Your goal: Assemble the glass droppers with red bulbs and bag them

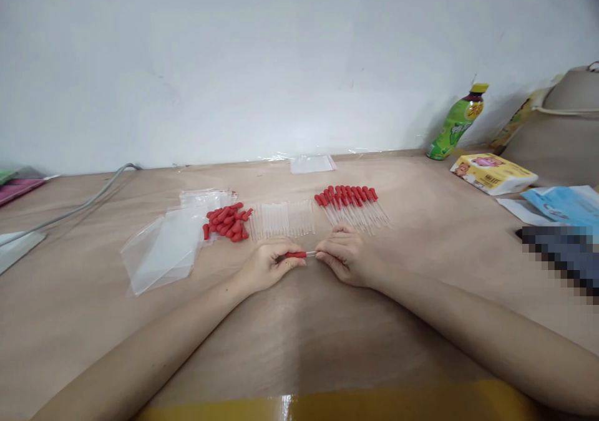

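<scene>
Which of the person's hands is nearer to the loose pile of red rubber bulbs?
Left. The left hand lies just below the red bulbs; the right hand is farther right, below the assembled droppers.

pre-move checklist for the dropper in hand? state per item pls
1. Left hand grips the red bulb: ok.
2. Right hand holds the clear tube at the bulb's open end: ok.
3. Tube seated fully in the bulb: cannot tell, joint too small to see.
4. Loose bulbs beside the left hand: ok.
5. Bare tubes lined up behind the hands: ok.
6. Finished droppers lie apart from the loose parts: ok.
</scene>
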Tool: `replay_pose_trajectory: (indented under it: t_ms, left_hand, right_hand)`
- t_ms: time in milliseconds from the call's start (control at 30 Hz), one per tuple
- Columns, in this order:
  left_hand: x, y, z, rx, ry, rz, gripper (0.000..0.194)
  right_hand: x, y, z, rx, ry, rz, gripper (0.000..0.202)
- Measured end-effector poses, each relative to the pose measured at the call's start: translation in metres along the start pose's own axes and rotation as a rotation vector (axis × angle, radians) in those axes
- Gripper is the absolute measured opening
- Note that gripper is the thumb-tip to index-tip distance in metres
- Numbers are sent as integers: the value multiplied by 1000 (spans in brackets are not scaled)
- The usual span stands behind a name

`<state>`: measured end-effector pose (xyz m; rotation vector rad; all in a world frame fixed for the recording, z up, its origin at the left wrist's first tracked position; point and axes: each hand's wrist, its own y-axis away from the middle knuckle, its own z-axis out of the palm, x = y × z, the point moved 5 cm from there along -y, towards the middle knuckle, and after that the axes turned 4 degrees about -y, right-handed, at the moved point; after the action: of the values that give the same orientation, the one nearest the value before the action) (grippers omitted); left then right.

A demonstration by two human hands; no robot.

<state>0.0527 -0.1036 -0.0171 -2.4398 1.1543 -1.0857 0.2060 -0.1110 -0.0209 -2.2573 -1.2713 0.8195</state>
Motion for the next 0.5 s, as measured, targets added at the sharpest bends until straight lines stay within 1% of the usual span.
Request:
replay_pose_trajectory:
  t_ms: [100, 200, 267, 333, 400, 433, 500]
  left_hand:
    - [0, -2, 1, -19, -13, -26, 13]
    - [-1, -5, 1, -11, -30, -86, 13]
    - [-1, -6, 0, 21, -74, -86, 16]
    - [0, -6, -3, 83, -154, -63, 26]
    - [-2, -5, -7, 163, -236, -68, 40]
    - [-4, -4, -8, 191, -267, -82, 45]
    - [-6, -3, -8, 189, -303, -103, 46]
  right_hand:
    - [1, -1, 1, -38, 20, 30, 21]
    - [-2, -5, -1, -87, 130, 74, 23]
    - [-6, -9, -5, -122, 253, 78, 23]
    - [-6, -14, -14, -133, 367, 99, 24]
    - [4, -18, -28, -97, 419, 207, 27]
    - [14, -20, -36, -73, 416, 300, 28]
    - [39, -23, -49, -47, 365, 530, 32]
